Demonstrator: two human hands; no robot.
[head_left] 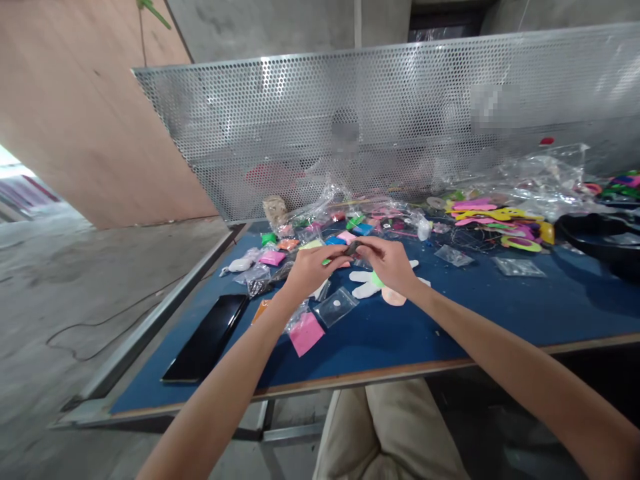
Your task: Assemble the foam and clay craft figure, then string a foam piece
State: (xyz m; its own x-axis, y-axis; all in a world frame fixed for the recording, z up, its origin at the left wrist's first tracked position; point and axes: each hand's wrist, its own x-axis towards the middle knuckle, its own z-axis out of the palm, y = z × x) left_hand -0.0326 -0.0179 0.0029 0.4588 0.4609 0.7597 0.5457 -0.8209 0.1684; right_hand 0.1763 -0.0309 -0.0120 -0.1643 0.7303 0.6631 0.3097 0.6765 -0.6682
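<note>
Head view: left hand (311,270) and right hand (389,263) pinch a small dark piece (353,248).

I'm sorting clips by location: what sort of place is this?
Probably a craft workshop: bright packets crowd part of a blue table, with a perforated screen behind and a bare floor beside it.

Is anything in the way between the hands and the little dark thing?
No, nothing visible is: fingertips of the left hand and right hand are right at the small dark piece. The white shape on the table, partly hidden by the right hand, isn't between them.
</note>
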